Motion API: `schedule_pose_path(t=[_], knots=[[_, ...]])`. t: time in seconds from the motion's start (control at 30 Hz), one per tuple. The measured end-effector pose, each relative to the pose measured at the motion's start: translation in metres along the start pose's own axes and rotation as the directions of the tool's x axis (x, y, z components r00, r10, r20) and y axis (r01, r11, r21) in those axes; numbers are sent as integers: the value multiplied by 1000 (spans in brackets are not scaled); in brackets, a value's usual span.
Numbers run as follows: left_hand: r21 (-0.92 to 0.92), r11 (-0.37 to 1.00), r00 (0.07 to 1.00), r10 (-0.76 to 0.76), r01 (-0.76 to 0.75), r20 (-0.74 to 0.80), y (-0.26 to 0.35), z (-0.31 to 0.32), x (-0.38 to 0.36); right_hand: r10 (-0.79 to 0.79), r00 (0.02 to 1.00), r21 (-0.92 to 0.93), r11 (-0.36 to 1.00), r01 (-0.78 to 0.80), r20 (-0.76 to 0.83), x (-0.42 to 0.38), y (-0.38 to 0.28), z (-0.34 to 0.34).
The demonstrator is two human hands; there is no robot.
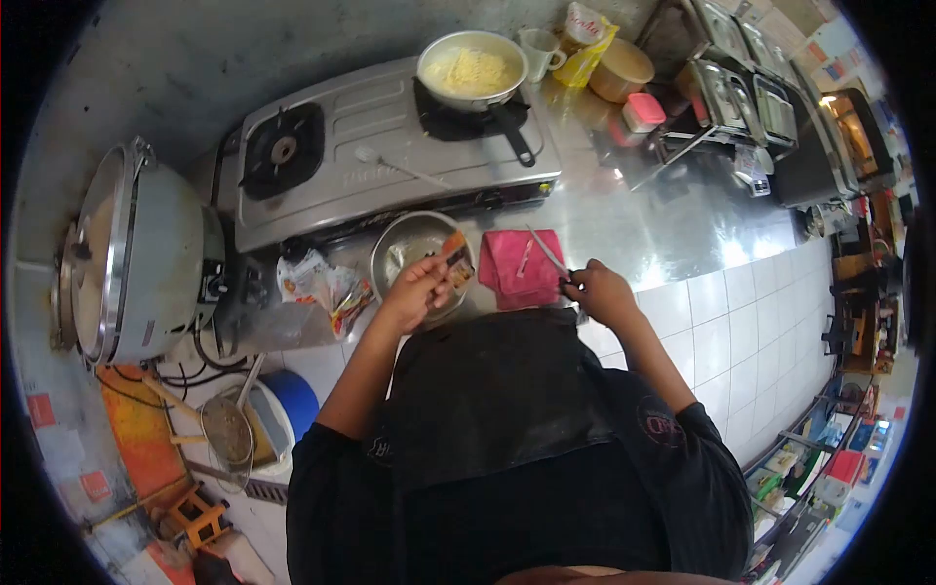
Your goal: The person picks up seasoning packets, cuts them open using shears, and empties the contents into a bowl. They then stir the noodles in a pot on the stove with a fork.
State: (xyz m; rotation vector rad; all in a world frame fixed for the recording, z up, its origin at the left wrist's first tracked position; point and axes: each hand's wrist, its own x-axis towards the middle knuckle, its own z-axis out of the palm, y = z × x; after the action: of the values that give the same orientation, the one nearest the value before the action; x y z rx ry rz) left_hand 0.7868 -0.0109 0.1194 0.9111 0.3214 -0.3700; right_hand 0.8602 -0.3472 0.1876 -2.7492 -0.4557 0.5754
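My left hand (pixel 419 294) is closed on a small orange and dark sachet (pixel 460 269), held over a round metal bowl (pixel 386 252). What lies in the bowl is partly hidden by the hand. In my right hand (pixel 604 295) is a knife (pixel 548 251) with a dark handle, its blade pointing up and to the left. Below the blade, a folded pink cloth (pixel 502 271) lies on the steel counter beside the bowl.
Behind the bowl stands a two-burner gas stove (pixel 341 180) with a spoon (pixel 400 168) on top. A pan (pixel 472 96) with pale yellow shreds sits on its right burner. Left are a plastic packet (pixel 327 290) and a large cooker (pixel 161 253). Metal containers (pixel 726 97) stand back right.
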Motion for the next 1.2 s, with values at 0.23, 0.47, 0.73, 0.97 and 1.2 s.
schedule_pose_path(t=[0.23, 0.47, 0.73, 0.97, 1.2], knots=[[-94, 987, 976, 111, -131, -190, 19, -54, -58, 11, 999, -206, 979, -1, 46, 32, 16, 46], [-59, 985, 941, 139, -165, -308, 18, -62, -78, -151, 976, -257, 948, 188, 158, 43, 20, 37], [745, 653, 915, 205, 138, -349, 47, -46, -59, -496, 858, 71, 859, 508, -134, 77, -90, 2], [924, -382, 849, 478, -31, 226, 63, -13, -38, -780, 491, -31, 544, 839, -388, 122, -171, 48], [920, -386, 823, 503, -59, 264, 70, -11, -39, -825, 512, 187, 478, 858, -238, 134, -167, 69]])
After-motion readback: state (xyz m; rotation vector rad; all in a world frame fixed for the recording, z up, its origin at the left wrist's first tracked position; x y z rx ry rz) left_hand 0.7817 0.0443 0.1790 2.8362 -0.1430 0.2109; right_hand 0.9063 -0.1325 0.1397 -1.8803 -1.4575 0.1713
